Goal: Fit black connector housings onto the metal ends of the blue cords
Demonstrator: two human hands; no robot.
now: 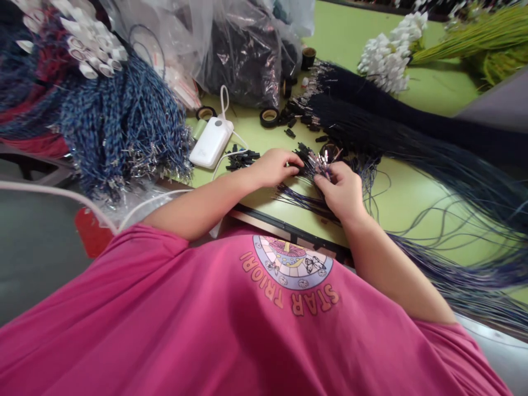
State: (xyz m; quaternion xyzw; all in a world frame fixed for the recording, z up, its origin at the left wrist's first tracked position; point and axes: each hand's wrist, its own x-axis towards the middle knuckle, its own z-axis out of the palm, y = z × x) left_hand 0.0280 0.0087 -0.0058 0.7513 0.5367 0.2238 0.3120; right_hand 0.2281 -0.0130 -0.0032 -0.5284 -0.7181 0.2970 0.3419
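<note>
My right hand [343,191] is closed around a bundle of thin dark wires with shiny metal terminals [324,160] at their ends. Just to its left, my left hand [277,167] has its fingers curled, thumb and forefinger nearly together beside the black connectors [304,152]. Whatever lies between those fingertips is too small to make out. Dark wires [303,199] run below both hands along the table's front edge. A pile of loose black connectors [243,158] lies left of my left hand, partly hidden behind the forearm.
A white power bank [212,142] with a cable lies on the green table [449,192]. Behind are black tape rolls [269,116] and a plastic bag [247,60]. Long black wires [396,126] stretch right; blue twisted wires [124,115] hang left. White connectors [391,52] sit farther back.
</note>
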